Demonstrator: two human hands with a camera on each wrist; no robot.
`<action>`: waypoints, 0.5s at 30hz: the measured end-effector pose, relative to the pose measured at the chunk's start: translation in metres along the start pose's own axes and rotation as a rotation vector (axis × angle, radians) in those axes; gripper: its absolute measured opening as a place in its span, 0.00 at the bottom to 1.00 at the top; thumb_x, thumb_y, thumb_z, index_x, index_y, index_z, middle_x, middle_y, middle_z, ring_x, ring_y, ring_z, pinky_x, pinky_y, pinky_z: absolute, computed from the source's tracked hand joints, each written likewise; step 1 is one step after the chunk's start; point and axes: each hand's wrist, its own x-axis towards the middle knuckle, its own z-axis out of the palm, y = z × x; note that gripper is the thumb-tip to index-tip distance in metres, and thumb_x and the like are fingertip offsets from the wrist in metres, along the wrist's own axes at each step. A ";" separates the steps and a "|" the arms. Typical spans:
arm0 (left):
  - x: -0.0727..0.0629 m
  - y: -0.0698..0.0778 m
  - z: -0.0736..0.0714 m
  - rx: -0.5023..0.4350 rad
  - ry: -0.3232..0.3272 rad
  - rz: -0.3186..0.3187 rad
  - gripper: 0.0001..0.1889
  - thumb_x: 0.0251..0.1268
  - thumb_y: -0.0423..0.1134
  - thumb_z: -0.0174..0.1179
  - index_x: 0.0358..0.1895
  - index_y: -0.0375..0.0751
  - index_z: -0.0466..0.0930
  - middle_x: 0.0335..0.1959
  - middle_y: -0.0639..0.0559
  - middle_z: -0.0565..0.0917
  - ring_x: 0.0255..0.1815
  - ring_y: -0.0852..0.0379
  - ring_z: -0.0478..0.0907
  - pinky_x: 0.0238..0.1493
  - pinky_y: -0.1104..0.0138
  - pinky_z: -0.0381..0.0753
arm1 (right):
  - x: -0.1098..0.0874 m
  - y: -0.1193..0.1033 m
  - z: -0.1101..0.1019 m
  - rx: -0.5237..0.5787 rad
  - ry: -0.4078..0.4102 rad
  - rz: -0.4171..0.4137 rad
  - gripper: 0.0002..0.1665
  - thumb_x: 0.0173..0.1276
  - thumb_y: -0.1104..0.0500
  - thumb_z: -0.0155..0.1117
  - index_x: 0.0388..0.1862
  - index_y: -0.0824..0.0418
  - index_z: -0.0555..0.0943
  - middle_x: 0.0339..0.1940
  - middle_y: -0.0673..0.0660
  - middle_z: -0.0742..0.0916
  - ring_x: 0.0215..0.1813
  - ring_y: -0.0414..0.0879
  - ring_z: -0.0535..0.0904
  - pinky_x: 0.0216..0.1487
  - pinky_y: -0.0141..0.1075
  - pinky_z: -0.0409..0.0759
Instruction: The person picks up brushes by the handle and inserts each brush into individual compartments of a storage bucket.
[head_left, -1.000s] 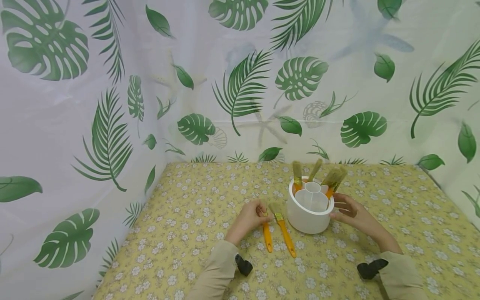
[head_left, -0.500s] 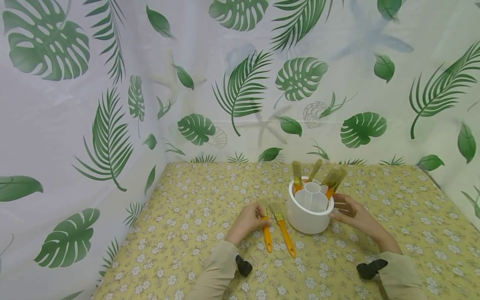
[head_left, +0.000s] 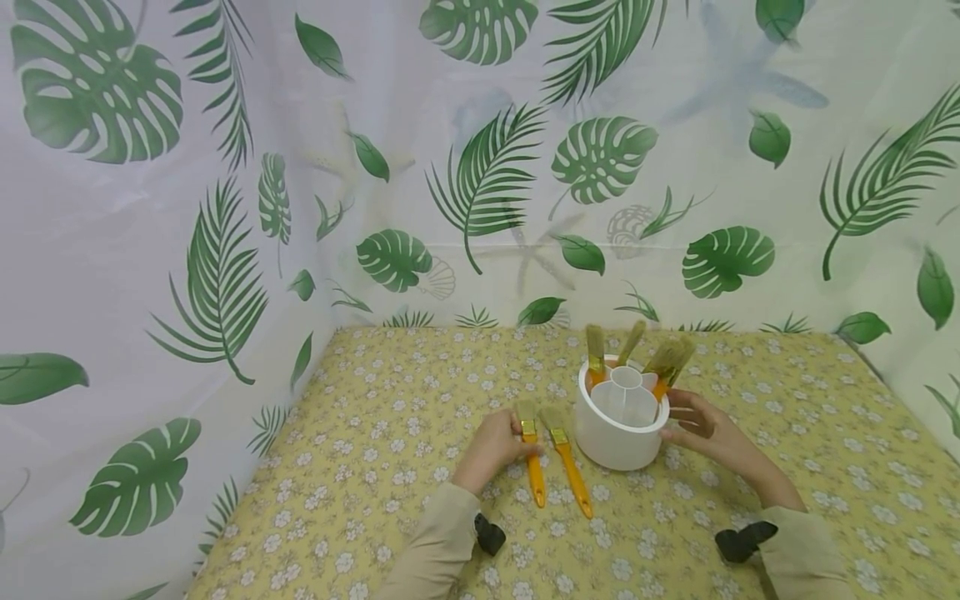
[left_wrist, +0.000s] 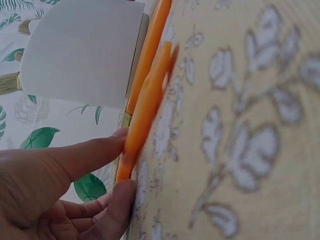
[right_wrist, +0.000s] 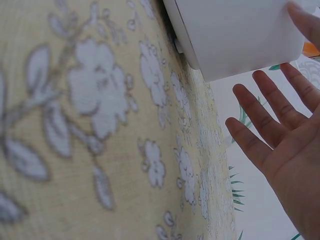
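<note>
A paintbrush with an orange handle point(head_left: 536, 479) lies on the flowered cloth, its pale bristles pointing away. My left hand point(head_left: 492, 448) pinches it near the metal band between thumb and fingers, as the left wrist view shows on the orange handle point(left_wrist: 146, 112). Just right of it lies a second paintbrush point(head_left: 573, 475), untouched. The white round organizer point(head_left: 618, 442) stands upright beyond, with several paintbrushes point(head_left: 667, 357) bristles up in its rear compartments. My right hand point(head_left: 708, 429) is at its right side, fingers spread; in the right wrist view the thumb point(right_wrist: 305, 22) overlaps its wall.
The flowered yellow cloth point(head_left: 375, 500) covers the table. Leaf-printed white sheeting point(head_left: 495, 283) hangs behind the table and along its left side. Front compartments of the organizer show white dividers and no brushes.
My left fingers have shifted on the left paintbrush, and its bristles and metal band, covered before, now show. The right hand and the organizer have stayed in place.
</note>
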 end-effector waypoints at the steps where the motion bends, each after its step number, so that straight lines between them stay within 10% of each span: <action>1: 0.000 0.000 0.000 -0.010 -0.004 -0.002 0.27 0.47 0.46 0.72 0.16 0.44 0.58 0.12 0.56 0.58 0.12 0.60 0.56 0.14 0.71 0.57 | 0.000 0.000 0.000 0.000 -0.001 0.000 0.39 0.68 0.59 0.58 0.71 0.65 0.52 0.67 0.70 0.63 0.64 0.74 0.61 0.53 0.62 0.72; 15: 0.000 -0.002 -0.001 -0.110 -0.030 -0.047 0.31 0.52 0.35 0.67 0.15 0.50 0.46 0.12 0.58 0.45 0.10 0.62 0.45 0.11 0.73 0.54 | -0.001 0.000 0.001 0.009 -0.002 -0.005 0.39 0.68 0.59 0.58 0.72 0.65 0.51 0.67 0.70 0.62 0.64 0.74 0.60 0.52 0.61 0.73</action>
